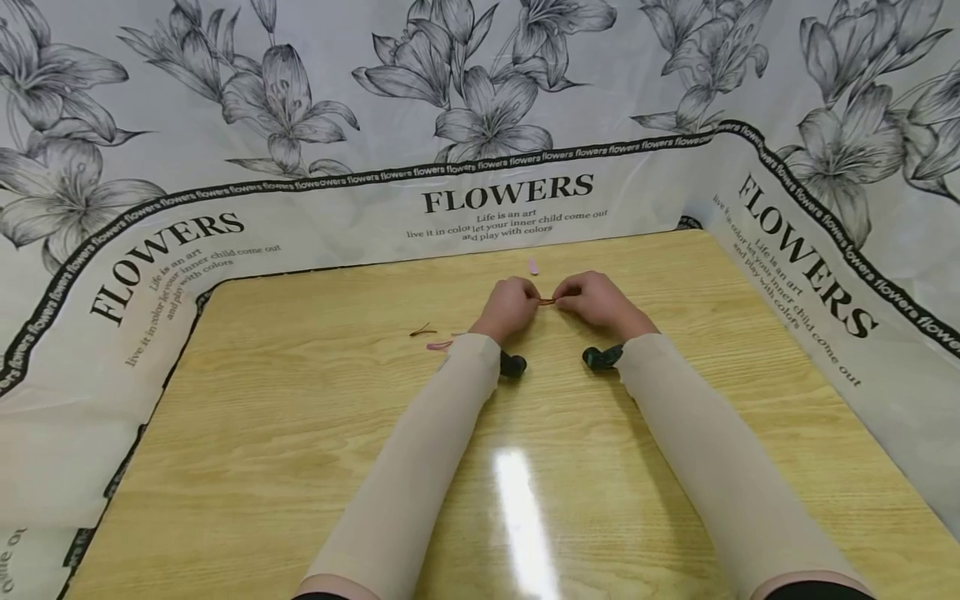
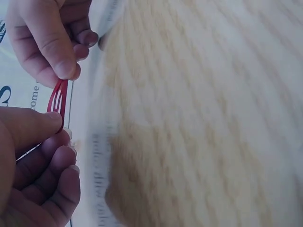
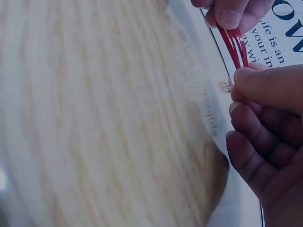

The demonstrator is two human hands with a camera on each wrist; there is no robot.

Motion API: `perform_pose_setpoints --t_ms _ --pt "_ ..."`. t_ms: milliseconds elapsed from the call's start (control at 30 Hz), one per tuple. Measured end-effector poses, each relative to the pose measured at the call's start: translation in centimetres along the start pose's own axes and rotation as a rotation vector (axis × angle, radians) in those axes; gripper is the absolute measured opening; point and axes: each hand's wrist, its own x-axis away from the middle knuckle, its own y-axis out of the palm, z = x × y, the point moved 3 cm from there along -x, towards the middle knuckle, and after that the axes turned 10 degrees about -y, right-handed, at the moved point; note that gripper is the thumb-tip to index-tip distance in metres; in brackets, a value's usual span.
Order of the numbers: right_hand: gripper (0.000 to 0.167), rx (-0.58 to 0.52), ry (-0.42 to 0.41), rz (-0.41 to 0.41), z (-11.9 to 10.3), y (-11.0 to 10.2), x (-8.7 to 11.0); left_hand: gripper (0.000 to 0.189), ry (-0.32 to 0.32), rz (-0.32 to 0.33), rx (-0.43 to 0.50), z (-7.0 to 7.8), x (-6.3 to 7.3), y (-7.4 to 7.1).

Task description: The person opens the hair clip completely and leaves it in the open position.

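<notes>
A red snap hair clip (image 2: 57, 101) is stretched between my two hands, each pinching one end. My left hand (image 1: 512, 307) grips its end between thumb and forefinger, the other fingers loosely curled below. At the opposite end, my right hand (image 1: 598, 298) pinches the clip with thumb and fingertips. From the right wrist view, narrow slots show along the middle of the red clip (image 3: 235, 46). Both hands are over the far part of the table, and the fingertips hide the clip's ends.
Beyond the hands lies a small pink clip (image 1: 533, 266). Left of the left forearm are a pink clip (image 1: 438, 346) and a thin brownish clip (image 1: 423, 332). A flower-printed cloth (image 1: 510, 200) stands around the wooden table (image 1: 300, 433). Dark wrist devices hang under both sleeves.
</notes>
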Motion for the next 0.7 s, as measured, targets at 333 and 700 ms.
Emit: perform_pose_setpoints --t_ms 333,700 --pt "0.017 -0.047 0.037 0.012 -1.5 -0.1 0.3 0.012 -0.081 -0.034 0.271 -1.3 0.9 -0.8" --pt "0.013 -0.116 0.041 0.095 -2.5 0.3 0.2 0.013 -0.057 0.006 0.286 -1.9 1.8 -2.3"
